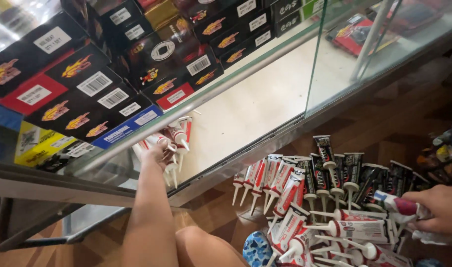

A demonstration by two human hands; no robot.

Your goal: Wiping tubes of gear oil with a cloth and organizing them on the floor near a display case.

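White-and-red sealant tubes (172, 141) with long nozzles sit on the cream shelf (255, 106) inside the glass display case (334, 54); left hand (155, 154) is reached in and touching them, fingers curled over the cluster, though a firm clamp can't be confirmed. Right hand (441, 207) is closed around one more tube (399, 203) at the edge of the pile of tubes (315, 198) on the wooden floor (384, 128). Dark boxes (87, 94) are stacked behind the shelf tubes.
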